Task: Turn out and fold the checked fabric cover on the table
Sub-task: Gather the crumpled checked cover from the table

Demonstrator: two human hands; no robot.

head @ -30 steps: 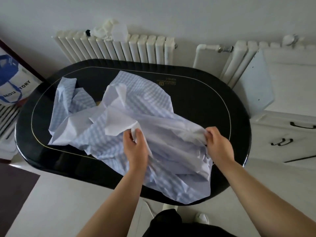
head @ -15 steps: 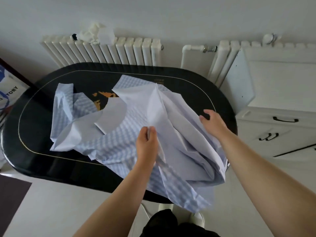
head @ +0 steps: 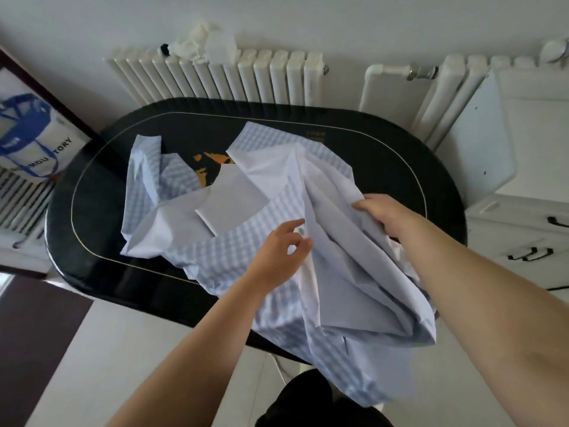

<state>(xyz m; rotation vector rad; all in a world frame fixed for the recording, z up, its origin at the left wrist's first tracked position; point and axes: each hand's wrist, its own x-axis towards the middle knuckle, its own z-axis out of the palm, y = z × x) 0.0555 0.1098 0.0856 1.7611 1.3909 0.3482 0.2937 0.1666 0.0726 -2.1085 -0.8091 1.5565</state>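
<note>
Head view: right hand (head: 386, 218) clamps the raised cover (head: 338, 241) (checked, plain inside) over the table's (head: 400, 167) near right; left hand (head: 281, 252) fingers apart, touching it

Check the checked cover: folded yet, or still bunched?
Not folded. The cover lies crumpled across the table, one end hanging over its near edge, plain and checked sides mixed, with both hands in it.
</note>
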